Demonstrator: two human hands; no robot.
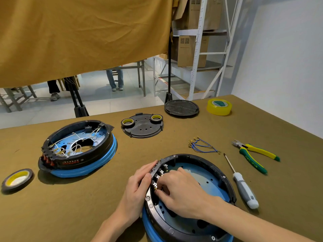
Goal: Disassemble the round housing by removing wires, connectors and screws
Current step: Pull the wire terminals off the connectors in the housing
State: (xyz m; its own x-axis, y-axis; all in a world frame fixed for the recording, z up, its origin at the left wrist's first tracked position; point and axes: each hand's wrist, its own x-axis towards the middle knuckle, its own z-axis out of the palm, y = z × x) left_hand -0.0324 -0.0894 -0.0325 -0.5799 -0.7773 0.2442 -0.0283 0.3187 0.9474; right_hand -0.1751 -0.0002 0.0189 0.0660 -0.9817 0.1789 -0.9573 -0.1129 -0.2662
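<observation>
A round black and blue housing (212,173) lies open at the table's near edge. My left hand (138,186) rests against the outside of its left rim, fingers straight along the row of switches. Inside the rim, my right hand (178,187) has its fingertips curled on a small brass connector at the switch terminals. A bundle of loose blue wires (202,145) lies beyond the housing. To the right lie a grey-handled screwdriver (244,189) and green and yellow cutters (255,154).
A second housing (76,149), full of white wires, sits at the left. A black cover plate (143,126) carrying two tape rolls and a round black lid (181,107) lie at the back. Yellow tape (219,106) sits far right, another tape roll (16,179) near left.
</observation>
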